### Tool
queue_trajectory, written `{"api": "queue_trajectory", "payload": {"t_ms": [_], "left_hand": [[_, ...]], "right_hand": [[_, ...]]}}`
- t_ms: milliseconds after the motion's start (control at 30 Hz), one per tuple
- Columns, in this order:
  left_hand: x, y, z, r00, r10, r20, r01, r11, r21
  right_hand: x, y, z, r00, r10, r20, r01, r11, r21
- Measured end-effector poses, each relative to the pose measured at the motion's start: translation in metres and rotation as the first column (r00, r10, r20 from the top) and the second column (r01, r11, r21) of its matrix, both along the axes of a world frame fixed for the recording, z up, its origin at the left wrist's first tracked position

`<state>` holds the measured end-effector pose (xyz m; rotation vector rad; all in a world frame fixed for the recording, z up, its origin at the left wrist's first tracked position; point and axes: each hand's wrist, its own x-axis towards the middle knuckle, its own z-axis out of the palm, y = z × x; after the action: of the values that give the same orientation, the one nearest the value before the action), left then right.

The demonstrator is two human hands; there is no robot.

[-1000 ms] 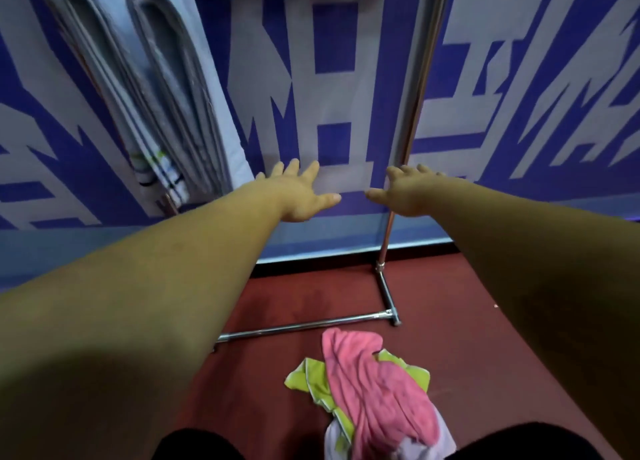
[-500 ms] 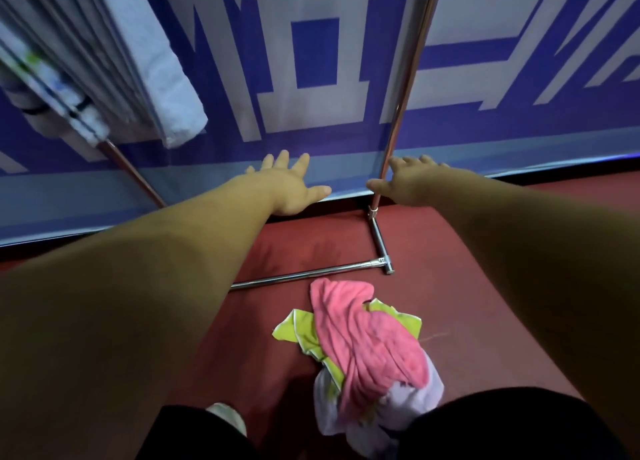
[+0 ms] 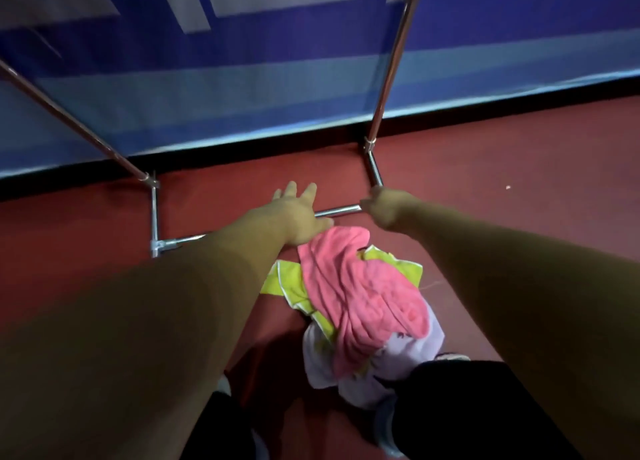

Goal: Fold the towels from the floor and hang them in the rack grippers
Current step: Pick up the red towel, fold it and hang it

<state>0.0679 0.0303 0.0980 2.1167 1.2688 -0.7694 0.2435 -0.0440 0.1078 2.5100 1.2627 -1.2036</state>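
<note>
Down by the person's dark trouser legs point(image 3: 467, 407), a heap of towels lies on the dark red floor point(image 3: 519, 182). The soft pale white towel point(image 3: 322, 359) is nearest. A crumpled pink cloth towel point(image 3: 360, 286) lies on top of it. A bright yellow-green towel with a white edge point(image 3: 287, 283) peeks out from under the pink one.

The pink towel is long. It runs from the legs away toward the rack, and its far end is right under the left hand point(image 3: 298, 219). That hand is open, with its fingers spread. I cannot tell if it touches the towel yet. I think it will grab the pink one first, since it is closer.

The right hand point(image 3: 382, 208) is a bit past the heap and holds nothing I can see. It is too blurry to tell if its fingers are curled.

Just past both hands is the shiny metal bottom bar of the rack point(image 3: 337, 212), then the blue and white wall point(image 3: 242, 78).
</note>
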Motion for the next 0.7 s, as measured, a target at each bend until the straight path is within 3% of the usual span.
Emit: {"api": "queue_trajectory", "payload": {"t_ms": [200,467,600,700], "left_hand": [[-0.007,-0.034,-0.089,0.999,-0.031,-0.019,0.029,0.997,-0.071],[-0.018,-0.049,-0.154,0.995,-0.100,0.004,0.099,0.987,-0.129],[-0.015,-0.040,-0.160,0.993,-0.110,0.049,0.114,0.989,-0.099],[-0.009,-0.037,-0.160,0.992,-0.101,0.070,0.108,0.989,-0.099]], "right_hand": [[-0.014,-0.052,-0.075,0.990,0.082,-0.114,-0.103,0.976,-0.194],[-0.019,-0.077,-0.114,0.946,0.174,-0.272,-0.248,0.930,-0.270],[-0.013,-0.081,-0.130,0.953,0.220,-0.207,-0.279,0.901,-0.331],[-0.012,-0.079,-0.135,0.970,0.206,-0.129,-0.230,0.949,-0.217]]}}
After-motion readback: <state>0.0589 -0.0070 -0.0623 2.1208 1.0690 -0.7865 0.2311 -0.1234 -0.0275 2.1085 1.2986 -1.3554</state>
